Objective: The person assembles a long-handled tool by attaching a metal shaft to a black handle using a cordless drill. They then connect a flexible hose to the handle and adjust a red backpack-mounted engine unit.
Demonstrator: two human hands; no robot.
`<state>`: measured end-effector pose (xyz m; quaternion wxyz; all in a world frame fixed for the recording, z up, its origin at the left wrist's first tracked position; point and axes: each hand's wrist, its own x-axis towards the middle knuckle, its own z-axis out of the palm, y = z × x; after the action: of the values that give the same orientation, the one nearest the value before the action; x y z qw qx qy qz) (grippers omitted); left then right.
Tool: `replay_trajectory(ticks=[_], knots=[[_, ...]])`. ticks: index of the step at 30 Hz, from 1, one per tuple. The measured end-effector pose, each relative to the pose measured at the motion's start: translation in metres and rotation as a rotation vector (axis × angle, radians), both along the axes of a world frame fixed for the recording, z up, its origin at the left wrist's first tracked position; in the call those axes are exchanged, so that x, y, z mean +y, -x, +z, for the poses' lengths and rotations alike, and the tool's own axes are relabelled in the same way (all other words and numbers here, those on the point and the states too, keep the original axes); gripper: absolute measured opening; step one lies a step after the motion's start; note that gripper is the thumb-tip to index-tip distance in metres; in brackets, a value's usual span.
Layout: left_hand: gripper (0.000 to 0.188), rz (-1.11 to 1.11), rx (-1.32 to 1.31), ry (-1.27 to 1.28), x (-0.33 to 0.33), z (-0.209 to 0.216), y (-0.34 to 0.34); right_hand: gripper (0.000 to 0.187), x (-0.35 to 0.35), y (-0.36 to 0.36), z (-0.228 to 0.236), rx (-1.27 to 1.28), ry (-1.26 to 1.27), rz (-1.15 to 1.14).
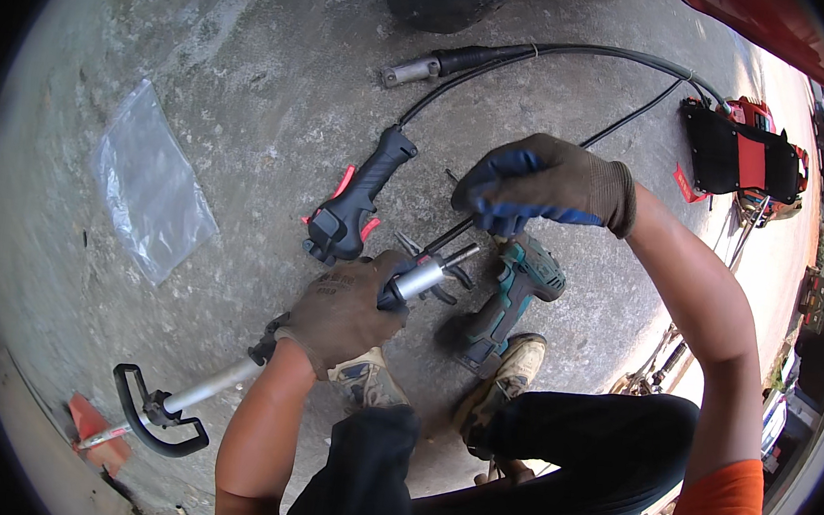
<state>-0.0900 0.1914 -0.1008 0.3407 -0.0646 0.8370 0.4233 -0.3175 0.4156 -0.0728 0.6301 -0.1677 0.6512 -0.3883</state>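
The work went on outdoors on a rough grey concrete floor point(252, 71), with a crouching person's shoes and dark trousers at the lower middle. The largest piece, a long metal shaft point(218, 385), lay on a diagonal from a black loop handle point(153, 418) at the lower left up to its bare end at the centre. The left hand point(345, 310), gloved in brown, was clenched round that shaft just below its end. The right hand point(539, 185), in a blue-palmed glove, sat up and to the right, pinching a thin black cable point(453, 232) that ran along the same line toward the shaft's mouth; it was the nearer hand to the cable. A black trigger grip point(359, 195) and a teal cordless driver point(510, 299) lay beside them, a clear plastic bag point(152, 184) well apart. The right fingertips and the joint itself were hard to make out.
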Motion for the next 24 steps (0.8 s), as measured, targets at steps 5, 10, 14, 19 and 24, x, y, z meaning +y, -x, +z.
replay_trajectory(ticks=[5, 10, 14, 19, 24], knots=[[0.053, -0.070, -0.121, 0.042, 0.007, 0.002, 0.005, 0.065, -0.066, 0.058, -0.085, 1.574, -0.131, 0.382], [0.051, -0.036, -0.069, 0.154, 0.015, 0.013, -0.001, 0.068, -0.113, 0.085, -0.140, 1.476, -0.390, 0.595], [0.051, 0.007, -0.053, 0.169, 0.014, 0.019, -0.003, 0.061, -0.119, 0.096, -0.135, 1.291, -0.352, 0.577], [0.051, 0.014, 0.005, 0.163, 0.013, 0.021, -0.001, 0.059, -0.082, 0.086, -0.081, 1.053, -0.221, 0.522], [0.051, 0.019, -0.029, 0.153, 0.015, 0.021, -0.003, 0.053, -0.039, 0.051, -0.020, 0.983, 0.005, 0.572]])
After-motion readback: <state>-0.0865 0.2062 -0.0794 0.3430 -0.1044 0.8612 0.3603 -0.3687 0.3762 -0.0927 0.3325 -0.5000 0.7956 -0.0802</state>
